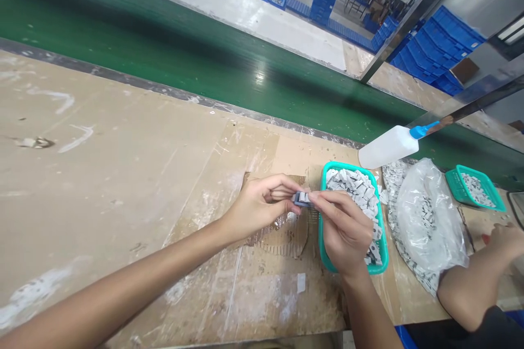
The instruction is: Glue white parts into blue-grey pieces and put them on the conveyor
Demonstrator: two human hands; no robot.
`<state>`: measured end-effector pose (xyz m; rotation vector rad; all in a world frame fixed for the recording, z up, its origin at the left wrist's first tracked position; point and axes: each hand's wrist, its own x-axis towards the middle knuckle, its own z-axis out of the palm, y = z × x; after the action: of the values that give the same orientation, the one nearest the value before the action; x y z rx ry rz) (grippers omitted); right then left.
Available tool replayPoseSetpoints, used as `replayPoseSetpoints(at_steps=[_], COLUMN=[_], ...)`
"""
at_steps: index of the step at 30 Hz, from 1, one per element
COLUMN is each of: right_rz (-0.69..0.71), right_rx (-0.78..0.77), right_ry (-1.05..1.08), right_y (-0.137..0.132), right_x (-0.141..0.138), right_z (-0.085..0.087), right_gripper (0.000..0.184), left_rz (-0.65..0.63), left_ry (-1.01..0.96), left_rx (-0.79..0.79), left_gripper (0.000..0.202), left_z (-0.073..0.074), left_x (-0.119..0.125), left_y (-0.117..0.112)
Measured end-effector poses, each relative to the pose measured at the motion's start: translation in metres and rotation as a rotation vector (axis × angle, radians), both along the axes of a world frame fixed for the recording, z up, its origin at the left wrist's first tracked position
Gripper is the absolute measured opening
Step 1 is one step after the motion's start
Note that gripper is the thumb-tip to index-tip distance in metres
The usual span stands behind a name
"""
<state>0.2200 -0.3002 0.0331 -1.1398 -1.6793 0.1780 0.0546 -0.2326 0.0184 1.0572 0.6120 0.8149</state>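
A small grey-and-white component (302,199) is being held in the air above the workbench, just left of the larger basket; its exact form is too small to make out. The left hand (262,207) and the right hand (343,232) are together at this component, with their fingertips pinching it from opposite sides. The right hand is hovering over a larger teal plastic basket (347,166), which is holding a heap of similar grey-and-white parts (354,188). The left hand is positioned above a torn sheet of corrugated cardboard (286,242), which is lying on the tan workbench (82,185) and is partly beneath the basket's left side.

To the right of the larger basket, a clear plastic bag (426,218) filled with more parts is lying on the bench. Beyond the bag, a smaller teal mesh basket (481,187) is holding further parts. A white squeeze bottle (387,147) with a blue nozzle (423,130) is lying at the far edge of the bench. At the right edge of the view, a second person's hand (503,242) is resting near the smaller basket. Past the bench, a green conveyor belt (164,60) is extending alongside it, and stacks of blue crates (442,49) are standing farther off.
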Motion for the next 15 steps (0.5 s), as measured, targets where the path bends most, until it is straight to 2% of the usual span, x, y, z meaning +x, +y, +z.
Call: replayPoseSetpoints(at_steps=[11,15], right_rz=[0.012,0.017], right_rx=[0.022,-0.017], right_ry=[-0.008,-0.009], right_y=[-0.003,-0.003], right_x=[-0.002,-0.002], right_z=[0.002,0.000], right_gripper=[0.050,0.050], left_rz=[0.127,0.166], left_ry=[0.093,0.089], left_rx=[0.116,0.059], left_gripper=[0.015,0.014], left_z=[0.005,0.005], left_x=[0.000,0.003], left_y=[-0.010,-0.014])
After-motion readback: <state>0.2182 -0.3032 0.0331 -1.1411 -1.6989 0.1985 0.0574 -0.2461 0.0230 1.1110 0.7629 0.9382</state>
